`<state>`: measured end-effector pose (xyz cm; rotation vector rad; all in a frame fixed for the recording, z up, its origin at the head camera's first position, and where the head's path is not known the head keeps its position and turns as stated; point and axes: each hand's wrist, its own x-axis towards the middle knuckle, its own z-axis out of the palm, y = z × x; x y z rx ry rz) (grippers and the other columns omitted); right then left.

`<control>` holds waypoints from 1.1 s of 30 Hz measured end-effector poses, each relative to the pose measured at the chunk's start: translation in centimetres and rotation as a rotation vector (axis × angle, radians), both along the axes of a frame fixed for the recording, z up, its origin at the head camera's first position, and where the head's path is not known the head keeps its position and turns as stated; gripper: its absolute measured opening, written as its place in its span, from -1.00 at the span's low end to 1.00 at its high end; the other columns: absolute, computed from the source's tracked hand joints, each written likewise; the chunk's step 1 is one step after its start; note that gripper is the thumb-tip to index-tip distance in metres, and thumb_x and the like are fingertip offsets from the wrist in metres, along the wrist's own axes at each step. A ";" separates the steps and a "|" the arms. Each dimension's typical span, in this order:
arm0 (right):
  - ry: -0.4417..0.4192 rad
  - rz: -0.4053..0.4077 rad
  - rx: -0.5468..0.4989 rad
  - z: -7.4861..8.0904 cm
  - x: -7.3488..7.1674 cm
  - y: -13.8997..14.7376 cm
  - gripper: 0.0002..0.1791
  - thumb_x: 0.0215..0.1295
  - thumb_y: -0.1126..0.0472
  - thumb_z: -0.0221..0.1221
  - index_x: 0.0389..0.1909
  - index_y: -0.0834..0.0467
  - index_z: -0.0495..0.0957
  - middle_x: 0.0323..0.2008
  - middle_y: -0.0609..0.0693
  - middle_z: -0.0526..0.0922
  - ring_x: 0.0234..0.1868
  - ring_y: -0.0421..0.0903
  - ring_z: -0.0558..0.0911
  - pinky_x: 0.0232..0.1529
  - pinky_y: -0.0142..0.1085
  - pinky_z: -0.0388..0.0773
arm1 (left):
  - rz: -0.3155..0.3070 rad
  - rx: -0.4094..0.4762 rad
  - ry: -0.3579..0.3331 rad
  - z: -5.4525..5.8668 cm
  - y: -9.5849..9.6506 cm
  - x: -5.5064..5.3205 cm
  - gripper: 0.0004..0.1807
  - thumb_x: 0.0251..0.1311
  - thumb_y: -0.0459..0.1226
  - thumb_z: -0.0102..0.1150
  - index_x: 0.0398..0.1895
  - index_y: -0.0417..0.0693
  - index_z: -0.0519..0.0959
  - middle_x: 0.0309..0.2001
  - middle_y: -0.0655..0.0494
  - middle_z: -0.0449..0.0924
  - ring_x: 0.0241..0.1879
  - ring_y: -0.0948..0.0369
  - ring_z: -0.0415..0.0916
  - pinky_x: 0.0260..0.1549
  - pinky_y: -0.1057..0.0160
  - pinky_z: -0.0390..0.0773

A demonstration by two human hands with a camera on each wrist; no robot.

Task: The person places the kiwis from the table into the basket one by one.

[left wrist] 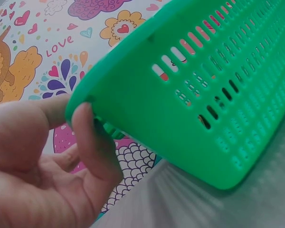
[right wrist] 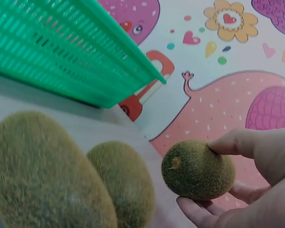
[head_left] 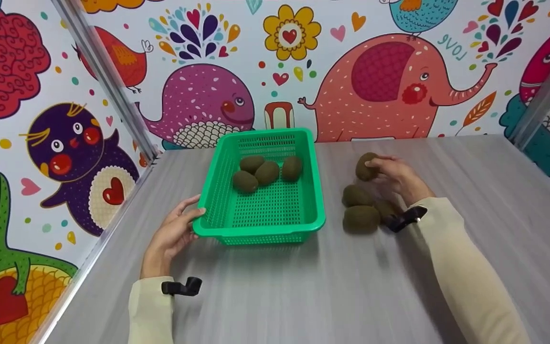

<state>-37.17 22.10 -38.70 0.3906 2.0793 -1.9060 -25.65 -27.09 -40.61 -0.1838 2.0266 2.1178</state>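
A green plastic basket point(head_left: 260, 231) with slotted walls stands on the table, several brown kiwis point(head_left: 267, 173) lying inside toward its far half. At its near left corner my left hand point(head_left: 172, 234) grips the rim; the left wrist view shows thumb and fingers on either side of the basket edge point(left wrist: 133, 90). To the right of the basket, my right hand point(head_left: 399, 177) pinches a kiwi point(right wrist: 194, 168) between thumb and fingers, raised above the table. Three other kiwis sit close together below that hand, among them a front one point(head_left: 361, 220); one is partly hidden by the wrist strap.
The grey table point(head_left: 275, 296) meets a wall point(head_left: 284, 91) printed with cartoon animals at the back. A metal frame post point(head_left: 108, 76) rises at the left, another at the right. Each sleeve has a black wrist camera strap point(head_left: 182, 286).
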 end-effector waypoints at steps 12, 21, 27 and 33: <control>0.055 0.040 -0.222 2.2 0.9 -2.1 -0.34 0.39 0.16 0.22 0.41 0.05 0.16 0.08 -0.03 0.44 0.17 0.00 0.51 0.41 -0.04 0.39 | 0.019 -0.007 -0.014 0.0 0.0 0.0 -0.35 0.46 -0.26 0.05 0.55 0.03 0.12 -0.33 0.18 0.64 -0.54 0.36 0.54 -0.58 0.42 0.49; 0.118 0.106 -0.242 3.7 1.9 -3.7 -0.37 0.42 0.15 0.19 0.42 0.03 0.17 0.16 0.00 0.39 0.27 0.12 0.45 0.34 0.03 0.44 | 0.032 -0.057 -0.010 0.0 0.1 0.0 -0.37 0.46 -0.23 0.06 0.53 0.07 0.16 -0.32 0.20 0.63 -0.52 0.36 0.54 -0.56 0.42 0.51; 0.131 0.108 -0.229 4.8 2.5 -4.9 -0.31 0.41 0.15 0.20 0.48 0.04 0.14 0.31 0.05 0.28 0.37 0.18 0.37 0.34 0.03 0.44 | 0.030 -0.041 -0.010 0.0 0.1 0.0 -0.37 0.46 -0.25 0.06 0.53 0.06 0.16 -0.32 0.18 0.64 -0.53 0.36 0.54 -0.58 0.42 0.50; 0.135 0.122 -0.234 5.5 3.0 -6.1 -0.35 0.43 0.12 0.19 0.46 0.01 0.18 0.30 0.04 0.30 0.36 0.20 0.41 0.30 0.00 0.49 | 0.029 -0.032 -0.008 0.1 0.2 0.1 -0.38 0.45 -0.25 0.07 0.53 0.04 0.16 -0.33 0.18 0.64 -0.54 0.36 0.53 -0.57 0.42 0.49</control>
